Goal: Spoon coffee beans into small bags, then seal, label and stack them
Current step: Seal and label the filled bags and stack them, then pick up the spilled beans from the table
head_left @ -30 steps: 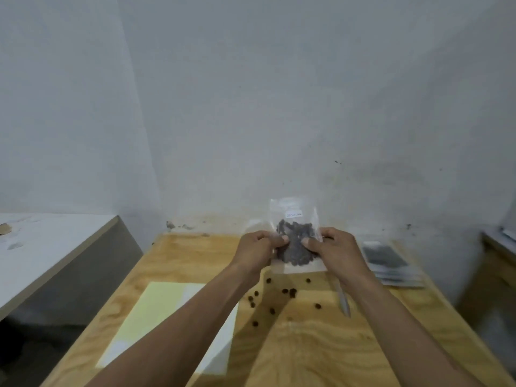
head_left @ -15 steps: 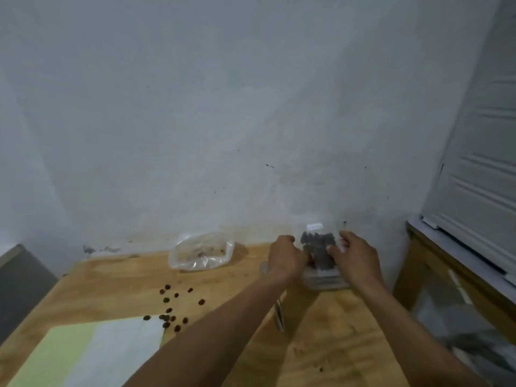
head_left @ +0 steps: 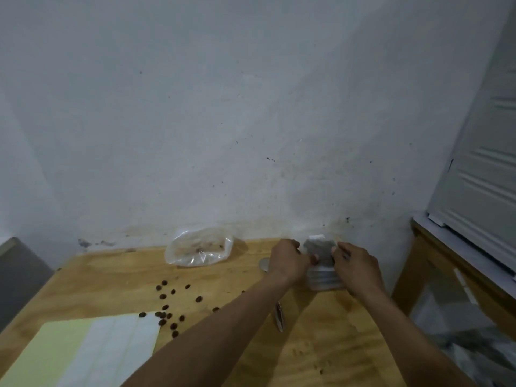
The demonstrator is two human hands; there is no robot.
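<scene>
A small clear bag of coffee beans (head_left: 320, 248) with a white label near its top is held low over a stack of filled bags (head_left: 324, 280) at the table's back right. My left hand (head_left: 287, 261) pinches its left edge and my right hand (head_left: 356, 265) pinches its right edge. A larger crumpled clear bag (head_left: 198, 248) with a few beans inside lies near the wall. Several loose beans (head_left: 167, 308) are scattered on the wood. A metal spoon (head_left: 279, 317) lies under my left forearm, its bowl partly hidden behind my left wrist.
A label sheet (head_left: 83, 353), pale yellow with white strips, lies at the wooden table's (head_left: 111, 280) front left. A second wooden table (head_left: 446, 263) with a white panel stands to the right. The wall runs right behind the stack.
The view swung right. Both hands carried the filled bag from the table's middle to the back right and lowered it onto the stack of bags.
</scene>
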